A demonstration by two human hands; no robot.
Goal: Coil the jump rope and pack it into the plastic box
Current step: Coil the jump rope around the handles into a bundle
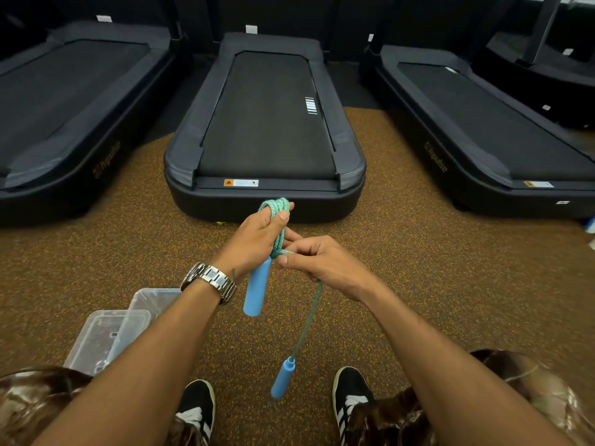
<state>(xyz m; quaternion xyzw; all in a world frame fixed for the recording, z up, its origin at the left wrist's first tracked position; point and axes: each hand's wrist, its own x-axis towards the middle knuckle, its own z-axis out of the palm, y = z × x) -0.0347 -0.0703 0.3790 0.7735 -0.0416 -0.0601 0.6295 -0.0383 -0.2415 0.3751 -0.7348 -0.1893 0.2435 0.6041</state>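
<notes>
The jump rope (279, 220) is a blue-green braided cord with two light blue handles. My left hand (257, 238) grips a bundle of its loops, which stick out above my fist. One blue handle (256, 286) hangs below that hand. My right hand (317, 260) pinches the cord just beside the bundle. A loose strand runs down from it to the second blue handle (282, 378), which dangles above the floor between my shoes. The clear plastic box (106, 336) sits on the floor at lower left, partly hidden by my left forearm.
A clear lid (151, 299) leans by the box. Three black treadmills stand ahead; the middle treadmill (265, 130) ends just beyond my hands. Speckled brown rubber floor (418, 268) surrounds me. My shoes (349, 403) and patterned shorts fill the bottom edge.
</notes>
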